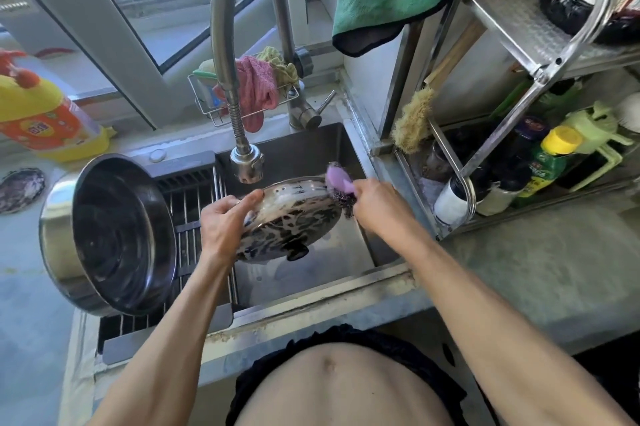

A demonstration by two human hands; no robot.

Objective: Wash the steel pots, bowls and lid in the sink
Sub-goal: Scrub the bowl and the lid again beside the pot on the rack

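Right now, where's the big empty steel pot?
Head view, left side: the big steel pot lies tipped on its side on the dark drying rack over the sink's left half, beside the left hand holding the soapy lid.

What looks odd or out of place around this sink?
The big steel pot lies tipped on its side on the drying rack, its opening facing the sink. The detergent bottle leans askew on the counter. Nothing looks spilled or broken.
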